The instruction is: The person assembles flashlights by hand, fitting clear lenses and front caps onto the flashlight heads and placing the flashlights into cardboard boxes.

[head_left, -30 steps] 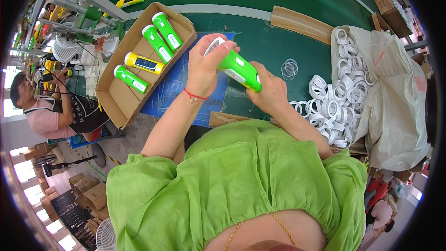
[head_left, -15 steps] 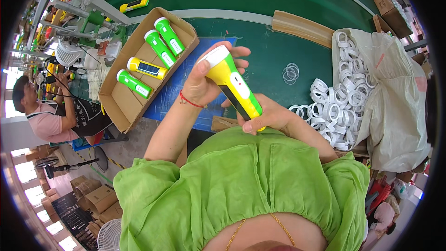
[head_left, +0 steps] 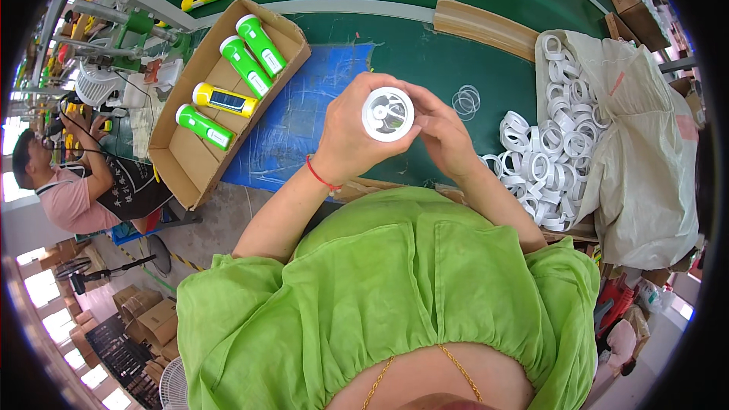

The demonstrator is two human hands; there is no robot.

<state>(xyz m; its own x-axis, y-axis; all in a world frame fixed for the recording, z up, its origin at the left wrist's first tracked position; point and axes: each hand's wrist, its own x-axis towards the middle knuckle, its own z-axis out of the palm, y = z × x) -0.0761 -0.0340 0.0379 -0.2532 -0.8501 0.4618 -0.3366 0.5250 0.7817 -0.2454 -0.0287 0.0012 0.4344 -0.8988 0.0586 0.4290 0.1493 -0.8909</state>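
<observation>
Centre frame: flashlight (head_left: 388, 114), lens end up, between both hands.
Left hand (head_left: 351, 137): fingers wrapped around barrel.
Right hand (head_left: 440, 129): fingertips pinching head rim.
Handling: probably light, rigid, smooth plastic; best gripped at barrel, off lens.

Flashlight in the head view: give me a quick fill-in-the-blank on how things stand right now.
1. The flashlight is held by ____ hands, lens end toward the camera.
2. The cardboard box holds three green flashlights and one ____ one.
3. The white rings are piled to the person's ____.
4. The left hand has a ____ string at its wrist.

Missing words: both; yellow; right; red
</observation>
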